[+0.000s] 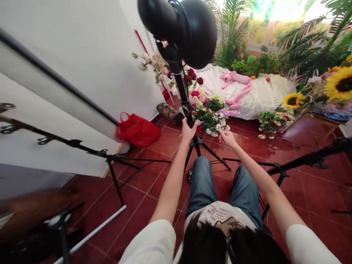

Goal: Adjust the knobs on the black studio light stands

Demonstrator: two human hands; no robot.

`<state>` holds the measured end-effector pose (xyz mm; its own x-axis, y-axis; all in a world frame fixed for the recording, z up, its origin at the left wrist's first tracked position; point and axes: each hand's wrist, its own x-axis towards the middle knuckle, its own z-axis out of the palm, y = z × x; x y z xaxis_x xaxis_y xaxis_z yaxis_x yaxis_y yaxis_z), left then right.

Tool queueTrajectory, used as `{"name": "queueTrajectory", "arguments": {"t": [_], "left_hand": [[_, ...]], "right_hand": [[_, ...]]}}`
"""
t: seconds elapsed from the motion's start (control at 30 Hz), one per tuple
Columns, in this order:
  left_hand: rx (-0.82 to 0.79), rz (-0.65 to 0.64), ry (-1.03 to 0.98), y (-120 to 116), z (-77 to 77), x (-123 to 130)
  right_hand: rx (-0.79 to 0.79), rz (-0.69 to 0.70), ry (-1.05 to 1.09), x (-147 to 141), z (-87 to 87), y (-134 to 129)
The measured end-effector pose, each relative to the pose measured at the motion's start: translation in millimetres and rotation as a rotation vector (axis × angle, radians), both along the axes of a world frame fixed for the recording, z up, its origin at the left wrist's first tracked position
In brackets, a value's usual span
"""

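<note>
A black light stand (180, 86) with a large round black lamp head (199, 35) rises in front of me, its tripod legs spread on the floor between my feet. My left hand (189, 131) is around the stand's pole, thumb on one side and fingers on the other. To the right of the pole, my right hand (227, 138) hangs in the air with bent fingers slightly apart and nothing visible in them. White flowers (218, 123) show just behind its fingertips; whether they touch, I cannot tell.
A red bag (137, 130) lies by the left wall. Other stands (110, 158) reach in from the left, and a black pole (316, 159) from the right. Behind are a white-draped bed (264, 97), a pink plush toy (238, 82), sunflowers (293, 99) and palm leaves.
</note>
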<state>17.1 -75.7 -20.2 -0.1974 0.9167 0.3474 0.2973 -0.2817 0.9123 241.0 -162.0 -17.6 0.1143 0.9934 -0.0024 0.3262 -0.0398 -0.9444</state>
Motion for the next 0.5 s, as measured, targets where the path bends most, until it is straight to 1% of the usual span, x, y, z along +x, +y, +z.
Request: {"name": "queueTrajectory", "arguments": {"t": [0.03,0.1,0.2,0.27,0.33,0.4,0.43,0.5], "left_hand": [[-0.013,-0.023,0.039,2.9,7.2,1.3],[-0.027,0.003,0.098,4.8,15.1,4.4],[-0.002,0.063,0.145,2.0,15.0,8.0],[0.008,0.085,0.160,-0.2,12.1,9.4],[0.007,0.105,0.162,-0.8,9.6,10.2],[0.013,0.112,0.157,0.1,7.8,10.5],[0.021,0.112,0.152,0.9,6.9,10.5],[0.045,0.109,0.135,2.7,5.1,10.4]], "right_hand": [[-0.011,0.040,0.006,-13.8,9.2,13.5],[-0.044,0.087,0.011,-41.6,27.0,40.7],[-0.107,0.073,-0.054,-77.8,47.9,77.5],[-0.130,0.012,-0.188,-94.5,56.8,96.7],[-0.132,-0.065,-0.333,-103.8,62.3,110.8],[-0.128,-0.092,-0.402,-106.5,64.8,120.7],[-0.121,-0.076,-0.396,-106.1,64.9,124.4],[-0.096,-0.023,-0.315,-103.4,62.8,129.9]]}}
